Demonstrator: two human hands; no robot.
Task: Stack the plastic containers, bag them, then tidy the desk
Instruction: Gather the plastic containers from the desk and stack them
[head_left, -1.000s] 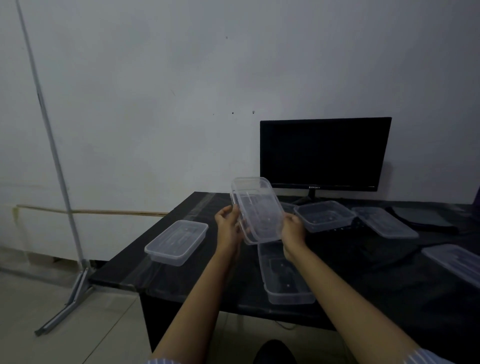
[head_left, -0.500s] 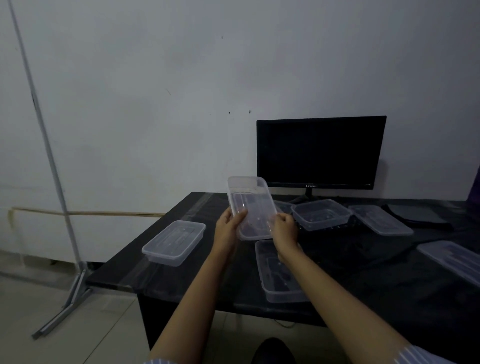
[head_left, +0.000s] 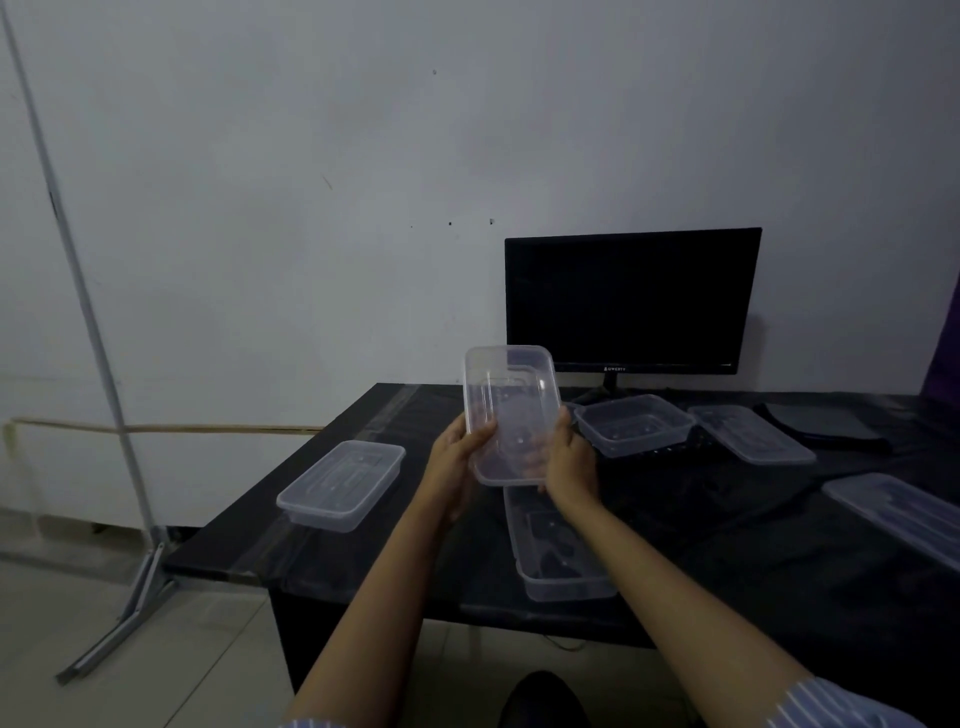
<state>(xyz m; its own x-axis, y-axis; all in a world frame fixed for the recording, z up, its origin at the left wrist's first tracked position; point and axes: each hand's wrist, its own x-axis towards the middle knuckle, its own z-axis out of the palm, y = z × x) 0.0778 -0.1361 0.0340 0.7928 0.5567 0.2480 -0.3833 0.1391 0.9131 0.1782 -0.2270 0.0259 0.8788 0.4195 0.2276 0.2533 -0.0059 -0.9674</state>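
Desk: black desk (head_left: 727, 545) against a pale wall (head_left: 311, 208); we log everything below as resting on it unless noted.
Held container: one clear plastic tub (head_left: 511, 413), empty, tilted with its far end raised, above the desk and just over the near tub.
Left hand (head_left: 457, 460): we grip the held tub's left edge, thumb on its front.
Right hand (head_left: 569, 462): we grip its right edge, fingers curled round the near corner.
Near tub (head_left: 558, 551): one, open, upright, at the desk's front edge; dark patches show through it, and we cannot tell whether anything lies inside.
Left tub (head_left: 343, 483): one, near the left corner, apparently lidded or upside down; contents unclear.
Back tub (head_left: 634, 423): one, open, empty, in front of the monitor (head_left: 631, 299).
Flat pieces: two, one (head_left: 750, 434) beside the back tub, one (head_left: 898, 506) at the right edge; lid or tub, we cannot say.
Count: four clear tubs, two flat pieces, one monitor.
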